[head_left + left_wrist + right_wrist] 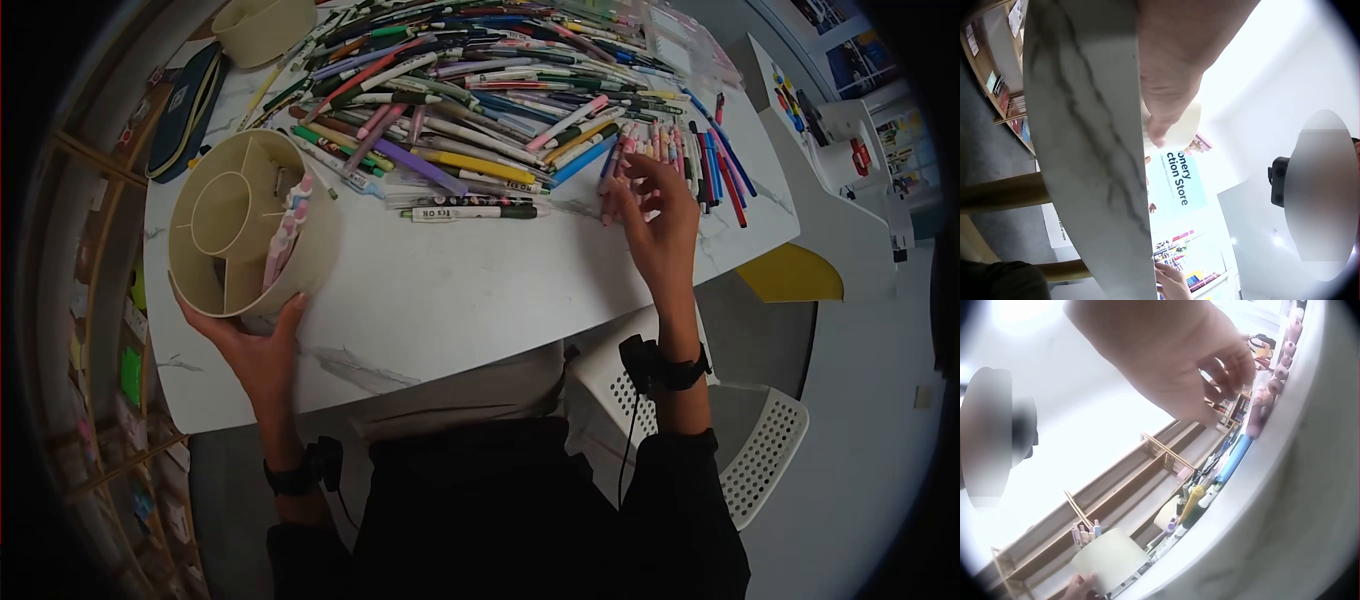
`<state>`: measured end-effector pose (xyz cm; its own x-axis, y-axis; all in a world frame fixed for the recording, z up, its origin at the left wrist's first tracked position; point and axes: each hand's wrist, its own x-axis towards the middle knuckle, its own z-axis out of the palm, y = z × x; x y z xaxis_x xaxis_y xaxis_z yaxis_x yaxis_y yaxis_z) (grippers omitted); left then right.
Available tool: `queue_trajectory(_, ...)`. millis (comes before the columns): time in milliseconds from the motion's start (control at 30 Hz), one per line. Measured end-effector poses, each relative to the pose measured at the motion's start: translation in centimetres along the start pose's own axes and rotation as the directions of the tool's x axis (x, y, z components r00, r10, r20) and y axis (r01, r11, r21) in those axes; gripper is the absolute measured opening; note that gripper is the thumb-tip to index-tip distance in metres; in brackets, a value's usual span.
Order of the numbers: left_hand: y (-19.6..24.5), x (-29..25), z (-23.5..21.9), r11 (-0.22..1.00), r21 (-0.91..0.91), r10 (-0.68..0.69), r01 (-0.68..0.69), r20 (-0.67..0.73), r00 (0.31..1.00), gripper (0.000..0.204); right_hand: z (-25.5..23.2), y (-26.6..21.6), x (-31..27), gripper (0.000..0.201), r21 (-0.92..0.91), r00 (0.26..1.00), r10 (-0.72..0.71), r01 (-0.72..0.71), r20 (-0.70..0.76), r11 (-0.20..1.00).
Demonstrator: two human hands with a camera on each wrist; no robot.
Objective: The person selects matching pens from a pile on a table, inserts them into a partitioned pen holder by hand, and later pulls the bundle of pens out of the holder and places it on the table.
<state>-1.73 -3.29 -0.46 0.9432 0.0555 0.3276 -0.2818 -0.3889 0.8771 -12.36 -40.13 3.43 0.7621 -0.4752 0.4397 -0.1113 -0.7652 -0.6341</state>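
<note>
My left hand [245, 345] holds a round cream pen organizer [310, 245] at its near side, thumb on one side and fingers on the other. Several pink pens [287, 235] stand in one compartment of the organizer. Over a row of pink pens [675, 150] at the right, my right hand [660, 225] hovers with bent fingers, thumb and fingertips close to the nearest pens. The right wrist view shows a gap between thumb and fingers of the right hand [1172, 362], with pink pen ends [1275, 386] lined up below.
A large heap of mixed pens [480, 90] covers the back of the marbled table [470, 290]. Blue and red pens [715, 165] lie beyond the pink row. A dark pencil case [187, 110] and another cream container [262, 30] sit at the left. A white chair [765, 450] stands at the near right.
</note>
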Motion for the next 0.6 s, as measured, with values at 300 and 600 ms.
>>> queue_trajectory(300,0.4,0.4,-0.1,0.989,-0.071,0.135,-0.132,0.036,0.990,0.131,1.0,1.3,2.3,0.033,-0.182,0.974,0.160,-0.130,0.158,0.975)
queue_trajectory(600,0.2,0.4,-0.2,0.983,-0.107,0.153,-0.150,0.023,0.988,0.130,-1.0,2.4,3.3,0.047,-0.312,0.930,0.264,-0.179,0.255,0.933)
